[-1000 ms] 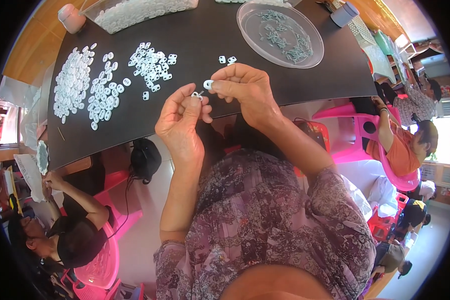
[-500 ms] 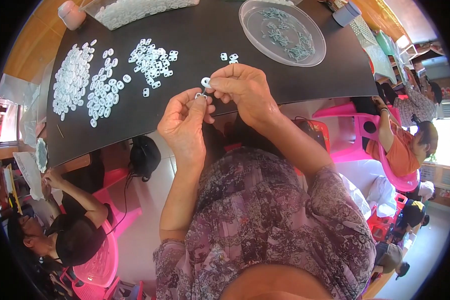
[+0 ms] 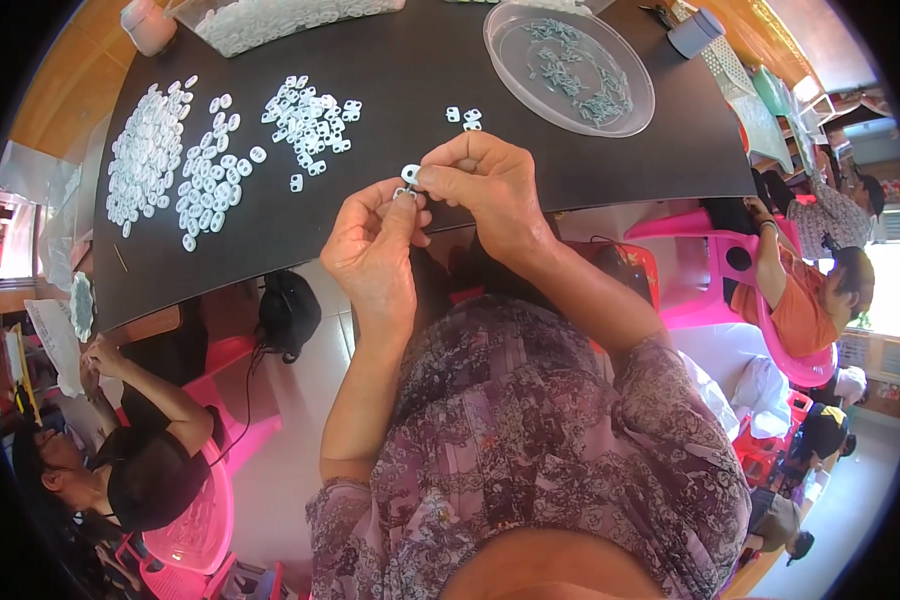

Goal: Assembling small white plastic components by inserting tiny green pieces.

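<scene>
black table (image 3: 590,170), both hands (image 3: 375,245) (image 3: 485,185) pinching white piece (image 3: 410,174) (small)

Most of the small white piece (image 3: 410,174) is being covered by the fingers (image 3: 440,180) of the right hand (image 3: 485,185), and its shape is too small to be made out. Whatever is being pinched by the left hand (image 3: 375,250) is being hidden behind its fingertips. The clear tub (image 3: 270,18) of white pieces is being cut off by the upper edge. The grey bits in the clear round dish (image 3: 568,68) are being blurred together. The tabletop (image 3: 390,60) is being cropped at the top.
</scene>
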The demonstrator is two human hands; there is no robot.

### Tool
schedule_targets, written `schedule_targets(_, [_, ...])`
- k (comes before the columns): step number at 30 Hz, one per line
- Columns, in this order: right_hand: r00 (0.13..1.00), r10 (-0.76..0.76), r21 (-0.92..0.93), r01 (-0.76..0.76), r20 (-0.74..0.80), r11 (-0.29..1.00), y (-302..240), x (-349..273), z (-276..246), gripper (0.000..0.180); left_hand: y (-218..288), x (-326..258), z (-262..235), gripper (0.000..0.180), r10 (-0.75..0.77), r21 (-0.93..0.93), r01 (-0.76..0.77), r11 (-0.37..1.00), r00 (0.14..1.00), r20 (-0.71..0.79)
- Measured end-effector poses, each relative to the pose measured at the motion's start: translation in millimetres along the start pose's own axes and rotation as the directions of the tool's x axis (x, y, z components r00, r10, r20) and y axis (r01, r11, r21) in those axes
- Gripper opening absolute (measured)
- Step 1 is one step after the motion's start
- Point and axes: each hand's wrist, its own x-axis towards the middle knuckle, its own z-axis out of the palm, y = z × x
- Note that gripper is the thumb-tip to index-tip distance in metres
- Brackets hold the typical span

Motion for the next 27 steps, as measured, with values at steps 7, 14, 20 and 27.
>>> schedule_targets(7, [0.996,-0.077,-0.018,0.078,0.039,0.997,4.2,-4.3,4.6,0.007,-5.6,-0.5,-1.2,0.015,0.057,-0.021,-0.057,0.998,0.998,0.009])
schedule_targets(14, [0.989,-0.126,-0.133,0.136,0.081,0.982,8.5,-5.9,5.1,0.006,-8.0,-1.9,-2.5,0.023,0.073,-0.036,-0.071,0.997,0.996,0.043])
schedule_targets(20, [0.988,-0.109,-0.296,0.136,0.107,0.945,6.0,-7.5,3.8,0.008,-7.5,-2.6,-6.8,0.023,0.055,-0.007,-0.055,0.998,0.995,0.084])
schedule_targets(27, [0.982,-0.134,-0.354,0.172,0.131,0.919,7.5,-8.8,-1.1,0.009,-3.2,-1.7,-3.3,0.023,0.019,-0.026,-0.018,0.999,0.999,0.046])
